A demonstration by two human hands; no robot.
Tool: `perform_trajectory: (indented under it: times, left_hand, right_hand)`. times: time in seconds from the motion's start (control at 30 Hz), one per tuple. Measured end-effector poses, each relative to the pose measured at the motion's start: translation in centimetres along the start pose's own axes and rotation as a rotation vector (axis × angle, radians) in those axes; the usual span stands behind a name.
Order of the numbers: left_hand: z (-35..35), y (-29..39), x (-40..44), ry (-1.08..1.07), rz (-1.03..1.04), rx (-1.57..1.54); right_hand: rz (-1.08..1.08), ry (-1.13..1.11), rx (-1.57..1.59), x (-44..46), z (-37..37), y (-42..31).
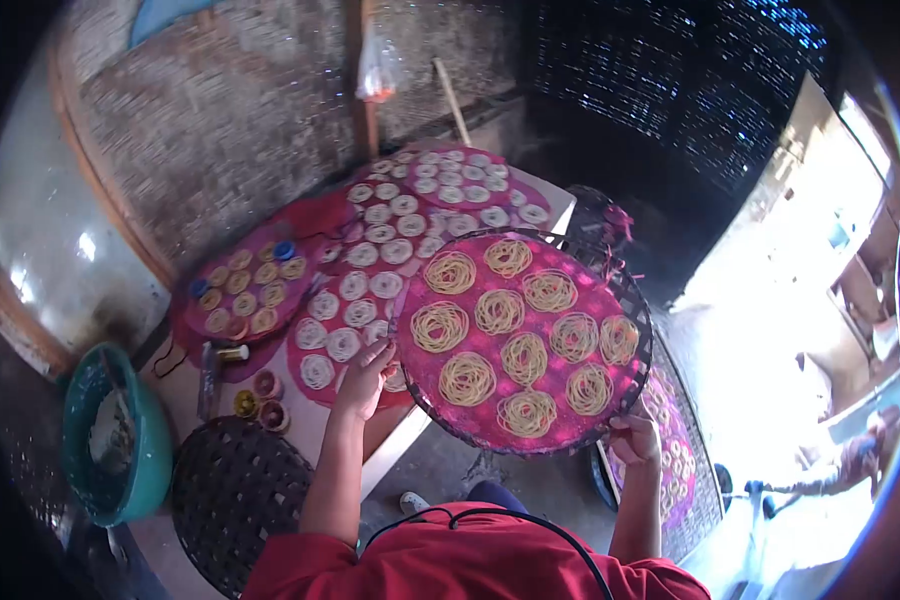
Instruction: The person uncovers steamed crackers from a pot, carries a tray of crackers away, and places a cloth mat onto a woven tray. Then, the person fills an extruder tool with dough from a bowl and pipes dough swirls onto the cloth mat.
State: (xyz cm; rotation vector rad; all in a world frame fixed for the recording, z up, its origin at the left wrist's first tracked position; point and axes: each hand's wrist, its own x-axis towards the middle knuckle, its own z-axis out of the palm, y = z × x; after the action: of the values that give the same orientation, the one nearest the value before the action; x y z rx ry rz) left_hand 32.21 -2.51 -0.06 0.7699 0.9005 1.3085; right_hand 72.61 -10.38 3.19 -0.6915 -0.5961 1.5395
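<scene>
A round woven tray (635,300) lined with pink cloth is held up in front of me, tilted slightly. Several coiled nests of thin yellow strands (499,312), like noodles, lie spaced out on the cloth. My left hand (368,380) grips the tray's left edge, thumb and fingers closed on it. At the lower right edge, my right hand (635,438) is closed around the rim. Behind the tray, a table (400,447) bears pink cloths with many paler nests (343,345).
Left on the table are a smaller tray of nests (242,305), small cups (270,412) and a dark woven basket (235,500). A green basin (150,470) stands at far left. More nests (675,450) lie low at right. A bright opening is on the right.
</scene>
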Motion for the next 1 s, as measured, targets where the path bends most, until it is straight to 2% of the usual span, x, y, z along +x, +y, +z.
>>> perform_trajectory:
  times: [0.07, 0.1, 0.13, 0.27, 0.3, 0.33, 0.4, 0.43, 0.47, 0.5, 0.57, 0.6, 0.63, 0.67, 0.73, 0.8, 0.87, 0.93, 0.97, 1.0]
  left_hand:
    - [4.3, -0.8, -1.0, -0.08, 0.006, 0.105]
    - [1.6, -3.1, -0.2, -0.11, 0.073, 0.189]
    - [4.6, -3.9, -1.3, -0.206, 0.101, 0.191]
    - [10.8, -8.6, -2.5, -0.207, -0.023, 0.249]
    - [11.2, -11.2, -1.8, -0.205, -0.061, 0.174]
    - [8.7, -13.0, 0.7, -0.21, -0.064, 0.2]
    - [10.4, -17.6, 2.1, -0.209, -0.162, 0.198]
    - [12.1, -19.8, 2.2, -0.159, -0.201, 0.231]
    - [14.7, -20.2, 1.5, -0.198, -0.178, 0.354]
    - [15.6, -21.5, 1.6, -0.198, -0.176, 0.436]
    - [16.1, -24.8, 2.1, -0.212, -0.19, 0.516]
    - [15.8, -26.4, 2.0, -0.315, -0.206, 0.609]
    - [15.2, -28.1, 2.0, -0.42, -0.219, 0.698]
    - [14.0, -30.6, 1.9, -0.431, -0.23, 0.697]
    - [9.9, -35.7, 1.3, -0.567, -0.077, 0.936]
    - [6.1, -38.6, 0.2, -0.572, -0.036, 1.179]
    - [2.5, -39.6, -1.2, -0.593, -0.144, 1.411]
    - [-3.2, -41.3, -3.0, -0.544, -0.214, 1.604]
    - [-7.7, -42.8, -4.3, -0.453, -0.191, 1.611]
    - [-11.5, -43.4, -5.9, -0.353, -0.33, 1.676]
  right_hand:
    - [0.036, 0.02, 0.039, -2.7, -5.8, -1.0]
    - [-0.002, -0.036, 0.087, -1.8, -9.5, 4.9]
    - [-0.013, -0.018, 0.092, -3.3, -11.6, 4.2]
    - [-0.047, 0.03, 0.207, -7.9, -17.0, 1.6]
    - [-0.09, 0.043, 0.219, -8.9, -17.4, 1.0]
    - [-0.159, 0.019, 0.232, -6.7, -18.4, 5.6]
    - [-0.239, 0.11, 0.271, -8.5, -23.4, 6.6]
    - [-0.219, 0.159, 0.307, -9.9, -25.8, 6.1]
    - [-0.194, 0.209, 0.345, -11.2, -28.2, 5.6]
    - [-0.284, 0.19, 0.357, -11.9, -33.5, 6.3]
    - [-0.302, 0.28, 0.328, -12.7, -33.7, 2.5]
    - [-0.314, 0.341, 0.301, -12.6, -33.7, 0.5]
    - [-0.413, 0.342, 0.278, -12.3, -34.4, -1.0]
    - [-0.51, 0.341, 0.253, -11.9, -35.2, -2.5]
    - [-0.591, 0.386, 0.179, -11.2, -35.3, -5.4]
    - [-0.613, 0.378, 0.128, -10.3, -36.8, -6.8]
    - [-0.633, 0.363, 0.075, -9.8, -41.0, -6.0]
    - [-0.525, 0.417, 0.199, -9.6, -49.0, -2.9]
    - [-0.496, 0.473, 0.218, -10.4, -50.0, -1.2]
    - [-0.521, 0.444, 0.224, -11.7, -51.2, 1.0]
